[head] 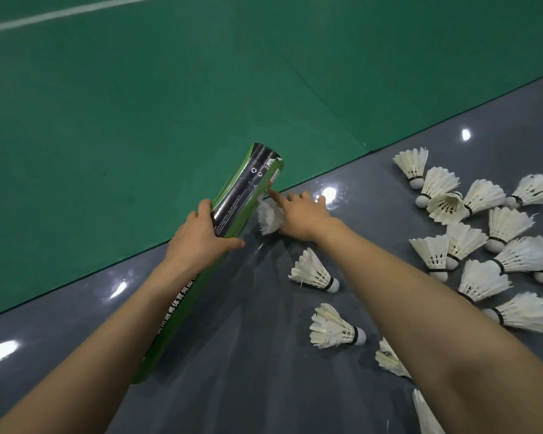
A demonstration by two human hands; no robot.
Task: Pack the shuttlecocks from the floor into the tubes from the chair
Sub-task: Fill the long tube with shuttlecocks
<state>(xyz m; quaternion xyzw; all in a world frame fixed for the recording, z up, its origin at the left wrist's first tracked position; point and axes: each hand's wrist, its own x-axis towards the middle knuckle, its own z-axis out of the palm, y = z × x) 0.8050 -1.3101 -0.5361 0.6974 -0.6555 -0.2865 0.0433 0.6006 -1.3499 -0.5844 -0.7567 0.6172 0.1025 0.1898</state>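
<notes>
Head view has your left hand wrapped round the green and black tube about midway along it, thumb on the right side and fingers over the left. The tube lies slanted, its far end raised over the edge of the mat and its near end down by your left forearm. Your right hand is closed on a shuttlecock just right of the tube. The white feathers stick out to the left of your palm and almost touch the tube's side, while the cork is hidden under the hand. That hand's index finger is stretched out, its tip against the tube near the far end. Nearer to you, two single shuttlecocks lie on their sides, apart from each other. To the right, a scattered heap of shuttlecocks spreads toward the right edge, many touching or overlapping. All of them rest on a glossy grey floor with bright reflections of lights. On the far and left side lies a green court mat, its edge running diagonally, with a white line at the far left.
</notes>
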